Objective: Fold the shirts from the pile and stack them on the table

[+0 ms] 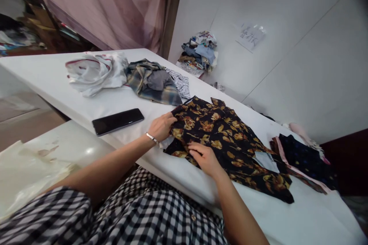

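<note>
A black garment with yellow-brown flowers (218, 138) lies spread on the white table (310, 214) in front of me, partly rumpled at its left end. My left hand (162, 127), with a silver bracelet at the wrist, closes its fingers on the garment's left edge. On the near edge, my right hand (204, 157) has its fingers bent and pinching the cloth; part of the grip is hidden by the hand. A pale patch (266, 161) shows within the dark cloth toward the right. A black phone (118, 121) rests left of my left hand.
Beyond the phone lie a white garment with red trim (97, 72), a plaid shirt (155, 82) and a black-and-white patterned cloth (179, 82). Folded clothes (301, 160) sit at the right end. A clothes pile (201, 51) stands on the floor behind the table. A pink curtain (115, 4) hangs at back left.
</note>
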A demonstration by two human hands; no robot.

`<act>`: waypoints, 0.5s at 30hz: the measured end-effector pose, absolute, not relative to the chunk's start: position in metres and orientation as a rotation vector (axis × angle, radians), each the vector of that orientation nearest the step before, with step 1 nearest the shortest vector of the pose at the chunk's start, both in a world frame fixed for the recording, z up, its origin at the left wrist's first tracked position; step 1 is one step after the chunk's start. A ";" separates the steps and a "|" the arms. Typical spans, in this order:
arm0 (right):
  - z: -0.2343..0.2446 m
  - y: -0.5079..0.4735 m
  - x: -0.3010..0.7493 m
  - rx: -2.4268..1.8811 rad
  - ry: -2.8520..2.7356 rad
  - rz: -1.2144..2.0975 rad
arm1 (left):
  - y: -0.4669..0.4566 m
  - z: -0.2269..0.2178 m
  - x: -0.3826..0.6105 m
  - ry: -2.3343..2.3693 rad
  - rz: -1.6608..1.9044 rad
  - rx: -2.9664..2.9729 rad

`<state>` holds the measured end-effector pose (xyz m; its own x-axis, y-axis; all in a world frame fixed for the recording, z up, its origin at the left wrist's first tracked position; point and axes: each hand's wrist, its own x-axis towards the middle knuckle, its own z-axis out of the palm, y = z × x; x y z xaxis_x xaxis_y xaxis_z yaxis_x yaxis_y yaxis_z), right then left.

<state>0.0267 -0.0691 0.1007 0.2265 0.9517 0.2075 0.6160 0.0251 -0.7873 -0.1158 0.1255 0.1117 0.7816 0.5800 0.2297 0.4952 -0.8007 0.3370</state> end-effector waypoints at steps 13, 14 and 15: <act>0.092 -0.093 0.020 -1.899 -1.770 0.357 | 0.098 0.095 -0.140 0.556 0.683 2.688; 0.092 -0.098 0.019 -1.915 -1.805 0.387 | 0.093 0.088 -0.138 0.522 0.576 2.742; 0.092 -0.104 0.018 -1.917 -1.816 0.415 | 0.089 0.080 -0.138 0.513 0.481 2.787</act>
<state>0.0184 -0.1036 0.0918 0.0806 0.9921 0.0960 0.8519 -0.0186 -0.5234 -0.1380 0.0890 0.0802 0.8822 0.3845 0.2719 0.2960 -0.9018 0.3148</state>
